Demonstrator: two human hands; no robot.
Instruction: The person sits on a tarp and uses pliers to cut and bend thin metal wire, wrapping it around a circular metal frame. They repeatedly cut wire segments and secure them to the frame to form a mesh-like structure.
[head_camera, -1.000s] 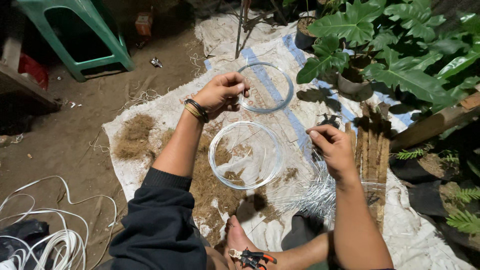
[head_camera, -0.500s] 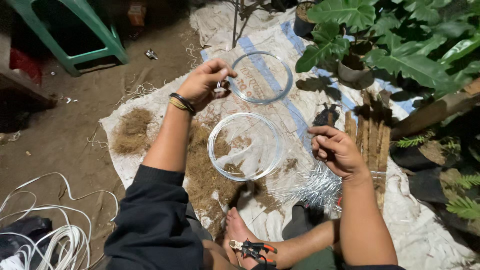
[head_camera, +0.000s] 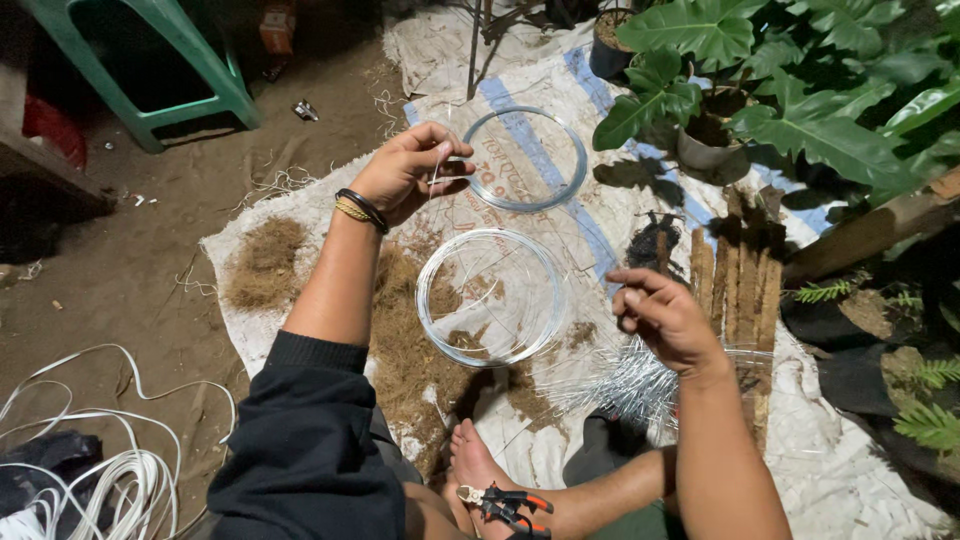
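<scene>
Nearest me, orange-handled pliers (head_camera: 505, 503) lay by my foot. My right hand (head_camera: 662, 318) pinched a thin wire strand, barely visible. Beyond, a wire coil (head_camera: 491, 297) lay on the sack; farther, my left hand (head_camera: 412, 170) gripped a second coil (head_camera: 526, 159).

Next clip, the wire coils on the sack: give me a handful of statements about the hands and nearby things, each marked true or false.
1. The left hand pinches thin wire near a wire coil. True.
2. The right hand grips the pliers. False: the pliers lie by the foot.
3. A second wire coil lies on the white sack between the hands. True.
4. The stool is red. False: the plastic stool is green.
5. The left wrist is bare. False: it wears bracelets.
</scene>
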